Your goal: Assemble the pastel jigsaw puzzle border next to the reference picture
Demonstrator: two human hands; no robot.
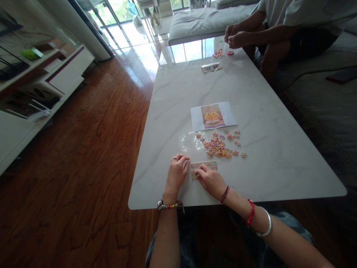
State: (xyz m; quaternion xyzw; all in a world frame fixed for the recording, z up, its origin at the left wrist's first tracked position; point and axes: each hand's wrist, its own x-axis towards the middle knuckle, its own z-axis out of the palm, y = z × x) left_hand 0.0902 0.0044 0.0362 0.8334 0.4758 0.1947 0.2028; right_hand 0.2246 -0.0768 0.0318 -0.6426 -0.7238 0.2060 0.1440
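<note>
A partly assembled jigsaw puzzle (pixel 205 165) lies flat near the front edge of the white table. My right hand (pixel 212 179) covers its lower right part, with thumb and fingers pinched together at its surface; a puzzle piece seems to be under the fingertips. Just left of the puzzle, my left hand (pixel 177 173) rests on the tabletop, its fingers curled and closed, and whatever might be inside is hidden. Beyond the puzzle is a pile of loose puzzle pieces (pixel 217 144) in orange, pink and pale colours. Behind that pile lies a creased paper with a printed picture (pixel 212 116).
The marbled table (pixel 178 85) has rounded corners. A clear, shiny packet (pixel 211 67) and small pink pieces (pixel 218 53) lie at its far end. Another person's hands (pixel 235 36) are there, at the right. A sofa (pixel 320 93) runs along the right side.
</note>
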